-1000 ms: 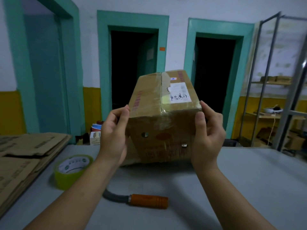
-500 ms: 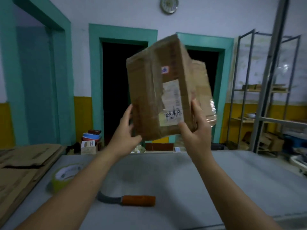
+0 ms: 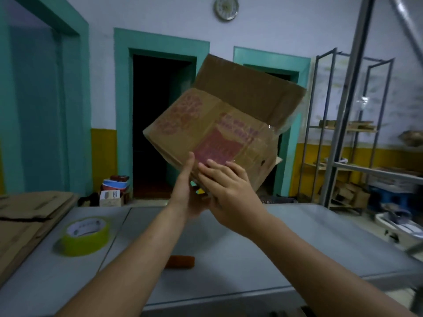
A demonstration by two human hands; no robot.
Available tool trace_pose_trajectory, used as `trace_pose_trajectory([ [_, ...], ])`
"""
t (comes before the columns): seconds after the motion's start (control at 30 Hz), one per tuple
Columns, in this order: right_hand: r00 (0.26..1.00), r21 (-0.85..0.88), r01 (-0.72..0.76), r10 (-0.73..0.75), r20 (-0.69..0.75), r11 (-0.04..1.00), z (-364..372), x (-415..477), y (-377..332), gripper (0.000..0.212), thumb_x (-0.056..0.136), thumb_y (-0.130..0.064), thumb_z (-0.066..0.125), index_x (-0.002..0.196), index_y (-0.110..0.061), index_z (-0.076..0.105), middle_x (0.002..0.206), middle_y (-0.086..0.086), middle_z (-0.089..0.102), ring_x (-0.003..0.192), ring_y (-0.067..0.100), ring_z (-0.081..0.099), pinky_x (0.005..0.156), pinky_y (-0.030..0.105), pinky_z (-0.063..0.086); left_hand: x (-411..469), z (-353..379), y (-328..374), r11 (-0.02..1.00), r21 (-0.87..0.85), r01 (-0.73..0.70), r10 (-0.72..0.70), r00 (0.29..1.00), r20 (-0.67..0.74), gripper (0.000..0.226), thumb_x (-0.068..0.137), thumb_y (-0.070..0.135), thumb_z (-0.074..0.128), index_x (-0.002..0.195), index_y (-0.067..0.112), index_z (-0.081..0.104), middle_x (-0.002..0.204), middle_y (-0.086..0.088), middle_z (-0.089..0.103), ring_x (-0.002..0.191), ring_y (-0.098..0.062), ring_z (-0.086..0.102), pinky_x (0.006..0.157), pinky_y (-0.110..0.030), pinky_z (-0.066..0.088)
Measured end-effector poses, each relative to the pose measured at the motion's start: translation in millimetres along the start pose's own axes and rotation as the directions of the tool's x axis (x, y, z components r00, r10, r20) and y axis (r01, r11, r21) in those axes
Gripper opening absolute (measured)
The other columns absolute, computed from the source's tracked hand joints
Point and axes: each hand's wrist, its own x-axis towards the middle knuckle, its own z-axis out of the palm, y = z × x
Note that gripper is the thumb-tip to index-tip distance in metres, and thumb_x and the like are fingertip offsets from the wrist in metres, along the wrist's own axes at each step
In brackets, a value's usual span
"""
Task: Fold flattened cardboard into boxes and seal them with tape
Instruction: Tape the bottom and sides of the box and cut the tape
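A brown cardboard box (image 3: 219, 124) with red print and clear tape is up in the air above the table, tilted, one flap sticking up at its top right. My left hand (image 3: 184, 195) touches its lower left edge with straight fingers. My right hand (image 3: 229, 191) lies over the box's lower corner, fingers spread on the printed face. The box's corner sits between the two hands. A yellow-green tape roll (image 3: 85, 235) lies flat on the table at the left. A stack of flattened cardboard (image 3: 27, 216) fills the left edge.
An orange knife handle (image 3: 180, 261) shows between my forearms on the grey table (image 3: 297, 236). Metal shelf racks (image 3: 343, 133) stand to the right. Two dark doorways lie beyond the table, with small boxes on the floor by the left one.
The box has turned over and tipped rightwards, now showing its red-printed side. Both hands have slid down from its sides and come together at its lower corner.
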Motion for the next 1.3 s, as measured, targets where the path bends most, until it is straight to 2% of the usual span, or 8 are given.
trace_pose_trajectory([
  [0.17,0.993,0.207,0.106,-0.091,-0.08,0.973,-13.3,-4.7,4.3,0.035,0.094,-0.015,0.073,0.129,-0.013,0.072,0.144,0.006,0.06,0.144,0.023,0.047,0.122,0.047,0.031,-4.0,-12.3,-5.6,0.992,-0.126,-0.018,0.026,0.998,0.06,0.071,0.096,0.072,0.047,0.115,0.013,0.081,0.126,-0.014,0.073,0.113,-0.031,0.072,0.106,-0.049,0.05],
  [0.3,0.811,0.376,-0.334,0.467,-0.352,0.864,-21.3,-28.1,30.3,0.053,0.092,-0.03,0.078,0.137,-0.01,0.061,0.15,0.013,0.046,0.147,0.026,0.038,0.12,0.048,0.037,-3.2,-23.7,-3.8,0.977,-0.183,-0.108,0.125,0.989,0.083,0.072,0.093,0.075,0.05,0.14,0.022,0.067,0.147,-0.019,0.06,0.136,-0.046,0.054,0.113,-0.076,0.033],
  [0.43,0.268,0.668,-0.743,0.935,0.232,0.047,-13.8,-44.7,54.7,0.121,0.062,-0.078,0.081,0.16,-0.027,0.029,0.161,0.002,0.038,0.148,0.025,0.038,0.117,0.054,0.04,4.0,-30.4,1.0,0.961,-0.268,-0.07,0.103,0.988,0.112,0.077,0.09,0.074,0.052,0.147,0.023,0.06,0.153,-0.018,0.054,0.14,-0.05,0.049,0.116,-0.074,0.03],
  [0.5,0.265,0.693,-0.685,0.809,0.524,-0.224,-10.0,-49.3,65.8,0.115,0.058,-0.083,0.079,0.151,-0.025,0.045,0.148,0.003,0.056,0.137,0.03,0.053,0.103,0.053,0.051,11.1,-28.3,-2.2,0.961,-0.275,-0.004,0.048,0.987,0.15,0.085,0.086,0.073,0.054,0.149,0.017,0.057,0.154,-0.02,0.052,0.14,-0.05,0.049,0.114,-0.071,0.034],
  [0.77,0.376,0.852,-0.522,0.883,0.282,-0.05,-29.8,-58.0,82.2,0.027,0.1,0.0,0.059,0.126,-0.008,0.063,0.126,0.018,0.069,0.113,0.027,0.067,0.095,0.034,0.058,23.0,3.9,-25.8,0.96,-0.262,0.101,-0.024,0.96,0.28,0.095,0.087,0.072,0.055,0.151,0.002,0.05,0.155,-0.027,0.048,0.144,-0.047,0.045,0.113,-0.076,0.032],
  [0.9,0.254,0.876,-0.293,0.852,0.459,-0.384,-45.4,-75.2,96.6,0.046,0.107,-0.047,0.047,0.133,-0.013,0.062,0.128,0.014,0.071,0.116,0.032,0.07,0.103,0.055,0.054,30.7,10.4,-35.7,0.973,-0.213,0.094,-0.02,0.946,0.324,0.07,0.1,0.063,0.044,0.151,0.016,0.055,0.16,-0.017,0.046,0.149,-0.044,0.039,0.118,-0.072,0.027],
  [1.2,0.23,0.885,-0.447,0.941,0.25,-0.126,-92.3,-140.2,140.3,0.055,0.088,-0.042,0.073,0.135,-0.015,0.063,0.123,0.005,0.075,0.116,0.027,0.071,0.101,0.054,0.056,70.4,55.6,-69.3,0.783,0.545,-0.299,0.343,0.939,0.022,0.093,0.094,0.012,0.078,0.162,0.046,0.024,0.164,0.022,0.028,0.144,-0.012,0.042,0.101,-0.034,0.052],
  [1.3,0.227,0.798,-0.603,0.958,0.177,-0.005,-103.3,-174.1,149.7,0.042,0.09,-0.041,0.074,0.128,-0.024,0.068,0.115,-0.002,0.077,0.109,0.02,0.072,0.093,0.045,0.061,79.8,96.1,-102.2,0.833,0.481,-0.275,0.239,0.961,0.135,0.067,0.099,-0.003,0.056,0.144,0.046,0.051,0.119,0.026,0.072,0.112,-0.007,0.067,0.088,-0.036,0.058],
])
